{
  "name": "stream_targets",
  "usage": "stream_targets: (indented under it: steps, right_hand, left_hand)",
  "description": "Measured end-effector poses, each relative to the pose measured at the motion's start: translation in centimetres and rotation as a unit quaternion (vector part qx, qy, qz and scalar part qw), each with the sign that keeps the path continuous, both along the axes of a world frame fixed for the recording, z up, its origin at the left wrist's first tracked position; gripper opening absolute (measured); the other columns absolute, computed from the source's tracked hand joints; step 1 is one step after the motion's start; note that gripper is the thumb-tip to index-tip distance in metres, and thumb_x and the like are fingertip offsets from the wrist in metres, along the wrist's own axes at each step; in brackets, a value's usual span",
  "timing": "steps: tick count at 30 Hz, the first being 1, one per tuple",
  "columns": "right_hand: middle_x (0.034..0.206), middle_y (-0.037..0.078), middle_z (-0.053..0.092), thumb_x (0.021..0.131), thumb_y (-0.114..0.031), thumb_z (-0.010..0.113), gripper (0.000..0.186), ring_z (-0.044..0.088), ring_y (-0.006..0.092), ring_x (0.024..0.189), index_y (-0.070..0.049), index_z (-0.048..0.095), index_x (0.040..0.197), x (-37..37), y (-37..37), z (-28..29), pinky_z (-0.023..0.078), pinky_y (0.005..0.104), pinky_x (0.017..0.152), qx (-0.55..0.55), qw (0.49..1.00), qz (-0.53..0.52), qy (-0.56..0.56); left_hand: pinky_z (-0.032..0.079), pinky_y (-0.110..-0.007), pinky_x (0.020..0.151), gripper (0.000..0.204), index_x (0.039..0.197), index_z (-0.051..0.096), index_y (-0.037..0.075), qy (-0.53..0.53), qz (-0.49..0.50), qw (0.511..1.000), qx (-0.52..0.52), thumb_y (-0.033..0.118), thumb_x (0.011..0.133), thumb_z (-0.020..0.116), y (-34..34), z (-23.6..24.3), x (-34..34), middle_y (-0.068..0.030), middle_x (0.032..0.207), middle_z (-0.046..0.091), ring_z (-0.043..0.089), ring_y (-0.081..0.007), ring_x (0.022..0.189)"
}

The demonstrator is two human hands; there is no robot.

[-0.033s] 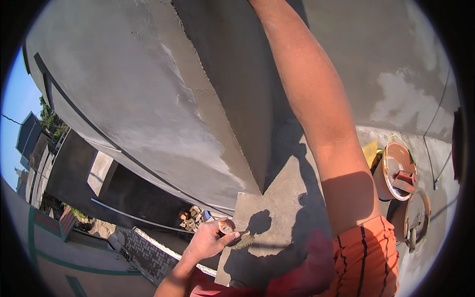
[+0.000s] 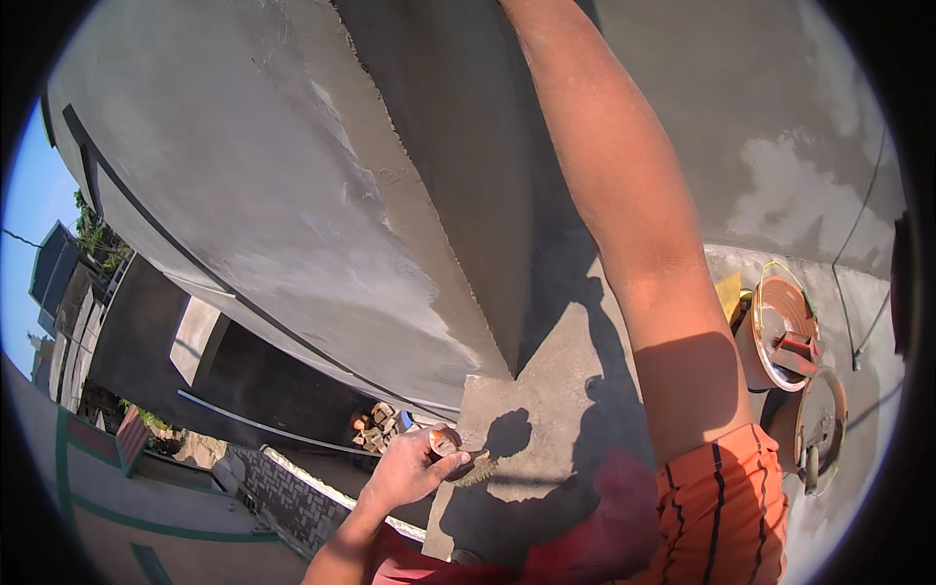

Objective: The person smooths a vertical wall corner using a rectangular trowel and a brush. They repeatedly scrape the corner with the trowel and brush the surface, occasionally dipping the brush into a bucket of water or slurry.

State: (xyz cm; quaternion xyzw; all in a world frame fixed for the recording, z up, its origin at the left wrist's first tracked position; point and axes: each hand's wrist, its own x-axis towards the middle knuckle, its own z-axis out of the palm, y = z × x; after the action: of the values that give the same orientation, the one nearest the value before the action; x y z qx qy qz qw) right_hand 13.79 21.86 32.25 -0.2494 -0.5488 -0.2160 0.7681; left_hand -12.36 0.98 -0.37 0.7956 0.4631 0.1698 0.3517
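My left hand (image 2: 408,470) is low in the view, left of the middle, with its fingers curled round what looks like a small brush. Short yellowish bristles (image 2: 476,472) stick out beyond the thumb, over the concrete ledge (image 2: 561,375). The fingers cover most of the handle. My right arm (image 2: 624,185) stretches up past the top edge, so my right hand is out of sight. Between the left hand and the raised arm stands a grey plastered wall corner (image 2: 429,224), with a darker, wet-looking band along its rough edge.
An orange bucket (image 2: 746,346) with a red-handled tool (image 2: 798,353) in it stands at the right, beside a second round container (image 2: 807,414). A thin cable (image 2: 840,283) hangs on the right wall. Lower left, beyond the wall, lie a pile of broken bricks (image 2: 375,427) and a paved area (image 2: 288,497).
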Motion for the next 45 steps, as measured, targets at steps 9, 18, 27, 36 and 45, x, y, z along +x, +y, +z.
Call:
stream_targets:
  steps: [9, 18, 27, 36, 45]
  right_hand:
    - [0.098, 0.006, 0.07, 0.076, -0.017, 0.079, 0.031, 0.067, 0.0193, 0.092, -0.009, 0.067, 0.104, -1.3, -1.7, -20.2, 0.054, 0.0331, 0.083, -0.125, 0.977, 0.153, -0.083]
    - [0.105, 0.017, 0.067, 0.08, -0.022, 0.073, 0.038, 0.066, 0.0267, 0.096, -0.009, 0.062, 0.114, -0.7, 1.9, -6.7, 0.052, 0.0386, 0.084, -0.058, 0.998, 0.026, -0.008]
    - [0.103, 0.002, 0.064, 0.097, -0.024, 0.06, 0.028, 0.06, 0.0088, 0.091, -0.003, 0.057, 0.115, 4.1, -5.6, -41.3, 0.05, 0.0269, 0.081, -0.384, 0.754, 0.438, 0.303]
    - [0.098, 0.002, 0.067, 0.092, -0.025, 0.063, 0.026, 0.064, 0.0153, 0.089, -0.005, 0.064, 0.109, 0.2, -10.3, -69.0, 0.05, 0.0314, 0.081, -0.611, 0.439, 0.46, 0.471]
    - [0.09, 0.004, 0.068, 0.087, -0.022, 0.071, 0.028, 0.062, 0.0117, 0.077, 0.001, 0.067, 0.101, -3.1, -8.1, -62.5, 0.049, 0.028, 0.071, -0.59, 0.517, 0.404, 0.47]
  left_hand:
    - [0.049, -0.031, 0.064, 0.022, 0.094, 0.065, 0.006, 0.026, 0.0, 0.998, -0.056, 0.026, 0.087, 0.071, 0.1, -0.1, 0.0, -0.0082, 0.075, 0.066, 0.062, -0.0174, 0.066]
    - [0.049, -0.031, 0.063, 0.022, 0.092, 0.065, 0.005, 0.034, -0.01, 0.999, 0.0, 0.025, 0.087, 0.071, 2.4, -2.4, 1.2, -0.0086, 0.075, 0.066, 0.062, -0.018, 0.065]
    - [0.049, -0.029, 0.058, 0.021, 0.089, 0.064, 0.002, -0.028, 0.006, 1.0, -0.007, 0.02, 0.085, 0.073, -0.1, -0.8, 0.2, -0.01, 0.071, 0.064, 0.061, -0.018, 0.06]
    - [0.049, -0.026, 0.062, 0.018, 0.086, 0.064, -0.002, -0.005, 0.054, 0.997, -0.059, 0.013, 0.084, 0.075, 0.1, -1.5, -0.2, -0.0075, 0.073, 0.066, 0.059, -0.0105, 0.064]
    - [0.048, -0.027, 0.061, 0.021, 0.085, 0.064, -0.002, 0.031, 0.054, 0.997, -0.038, 0.015, 0.082, 0.076, 0.0, -1.9, -0.8, -0.0071, 0.072, 0.066, 0.058, -0.0114, 0.063]
